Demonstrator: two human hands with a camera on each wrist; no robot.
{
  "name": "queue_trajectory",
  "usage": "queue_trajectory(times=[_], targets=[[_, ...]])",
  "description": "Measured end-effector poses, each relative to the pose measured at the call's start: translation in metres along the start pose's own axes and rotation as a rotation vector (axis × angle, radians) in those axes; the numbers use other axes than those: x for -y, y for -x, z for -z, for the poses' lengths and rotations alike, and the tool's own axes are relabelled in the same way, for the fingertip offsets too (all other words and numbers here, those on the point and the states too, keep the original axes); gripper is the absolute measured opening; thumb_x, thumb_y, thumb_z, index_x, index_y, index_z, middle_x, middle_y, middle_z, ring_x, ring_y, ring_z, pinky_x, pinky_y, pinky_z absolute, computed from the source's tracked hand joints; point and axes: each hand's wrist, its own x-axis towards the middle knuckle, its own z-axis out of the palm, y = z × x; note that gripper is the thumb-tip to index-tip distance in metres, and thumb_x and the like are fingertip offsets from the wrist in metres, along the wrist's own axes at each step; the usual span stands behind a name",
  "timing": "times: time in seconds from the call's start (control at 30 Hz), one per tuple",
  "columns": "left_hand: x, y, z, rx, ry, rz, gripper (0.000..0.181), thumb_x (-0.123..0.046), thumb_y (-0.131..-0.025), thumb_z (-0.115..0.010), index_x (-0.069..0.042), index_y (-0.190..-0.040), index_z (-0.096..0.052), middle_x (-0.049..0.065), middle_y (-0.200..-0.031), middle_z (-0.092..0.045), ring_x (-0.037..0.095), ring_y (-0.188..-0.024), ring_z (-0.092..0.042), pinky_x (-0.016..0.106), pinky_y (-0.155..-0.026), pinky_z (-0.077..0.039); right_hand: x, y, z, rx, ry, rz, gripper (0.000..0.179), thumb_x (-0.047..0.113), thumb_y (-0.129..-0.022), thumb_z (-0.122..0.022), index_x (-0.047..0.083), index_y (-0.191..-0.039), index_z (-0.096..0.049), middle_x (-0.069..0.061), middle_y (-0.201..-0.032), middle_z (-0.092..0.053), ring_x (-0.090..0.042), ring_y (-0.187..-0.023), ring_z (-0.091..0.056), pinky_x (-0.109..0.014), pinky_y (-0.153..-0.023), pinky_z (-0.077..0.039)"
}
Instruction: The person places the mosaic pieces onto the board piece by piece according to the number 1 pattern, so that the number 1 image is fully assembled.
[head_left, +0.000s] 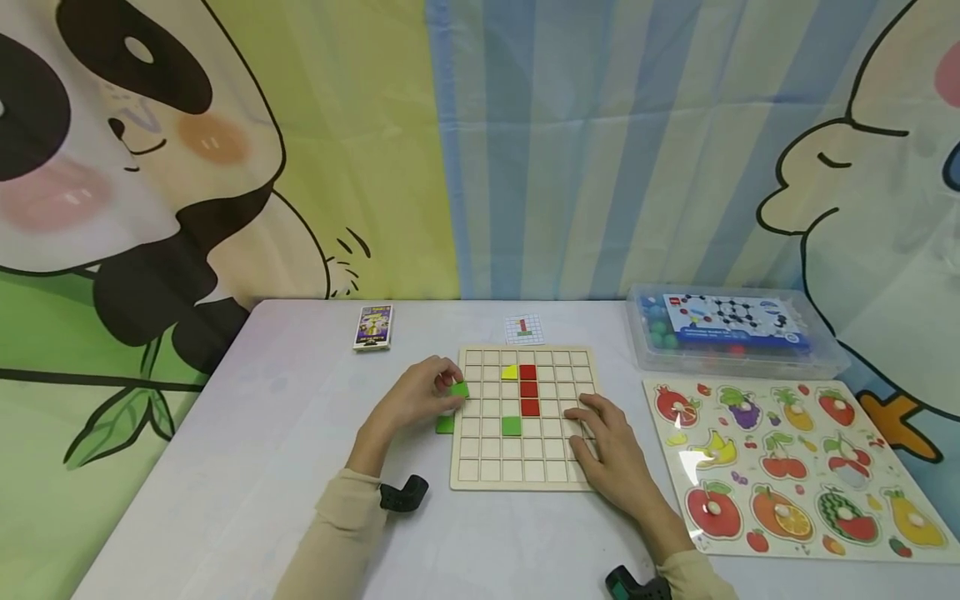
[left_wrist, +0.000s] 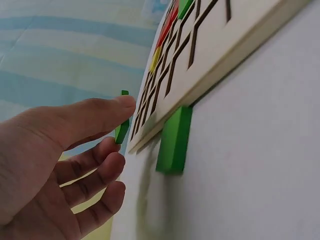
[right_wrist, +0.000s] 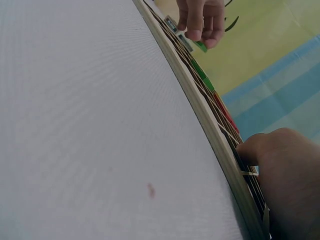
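Observation:
Between thumb and fingers, my left hand (head_left: 417, 393) pinches a green square tile (head_left: 459, 389) at the left edge of a wooden grid board (head_left: 480, 473). Below that hand, a second green tile (head_left: 445, 425) lies on the table against the board's left side; the left wrist view shows this green tile (left_wrist: 174, 142) plainly. Three red tiles (head_left: 528, 389) stand in a column in the grid, with a yellow tile (head_left: 510, 372) left of the top one. One more green tile (head_left: 512, 427) sits lower left of the column. My right hand (head_left: 611, 446) rests on the board's right side, fingers loosely bent, holding nothing.
Behind the board lies a small pattern card (head_left: 523, 328) with a coloured grid figure. A card box (head_left: 372, 327) is at the back left. To the right are a clear plastic case (head_left: 738, 333) and a fruit puzzle board (head_left: 798, 475).

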Motion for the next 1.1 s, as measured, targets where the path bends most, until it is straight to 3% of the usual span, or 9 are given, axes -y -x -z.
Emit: queue_trajectory(times=[0.17,0.43,0.7,1.1], targets=[[-0.009,-0.001,-0.010,0.042,0.003,-0.026,0.028,-0.021,-0.077,-0.078,-0.013,-0.097,-0.061,0.001,-0.090,-0.058,0.014,-0.082,-0.052,0.029,-0.075,-0.044,0.002,0.000,0.000,0.005,-0.003,-0.006,0.032,0.010,-0.083,-0.066,0.012,-0.115,-0.061,-0.015,-0.137,-0.045,-0.035,-0.131,-0.036,-0.055,-0.099,-0.031],[-0.026,-0.001,-0.022,0.037,-0.032,-0.089,0.027,-0.022,-0.077,-0.078,-0.013,-0.096,-0.061,0.000,-0.088,-0.057,0.012,-0.081,-0.051,0.028,-0.076,-0.044,0.003,0.000,0.001,0.019,-0.003,-0.023,0.032,0.011,-0.084,-0.066,0.012,-0.116,-0.061,-0.015,-0.138,-0.044,-0.035,-0.132,-0.035,-0.056,-0.100,-0.031],[-0.042,-0.002,-0.036,0.088,-0.044,-0.115,0.026,-0.025,-0.078,-0.076,-0.014,-0.098,-0.062,-0.002,-0.088,-0.058,0.010,-0.080,-0.052,0.025,-0.073,-0.044,0.003,-0.001,0.001,0.014,0.004,-0.016,0.032,0.011,-0.084,-0.066,0.012,-0.115,-0.061,-0.016,-0.138,-0.044,-0.036,-0.131,-0.035,-0.056,-0.099,-0.031],[-0.060,-0.002,-0.054,0.112,-0.123,-0.196,0.024,-0.030,-0.081,-0.074,-0.019,-0.099,-0.063,-0.006,-0.089,-0.058,0.008,-0.081,-0.053,0.021,-0.072,-0.044,0.002,0.000,0.001,0.014,0.006,-0.018,0.032,0.011,-0.084,-0.066,0.012,-0.115,-0.061,-0.015,-0.137,-0.045,-0.036,-0.131,-0.036,-0.058,-0.099,-0.032]])
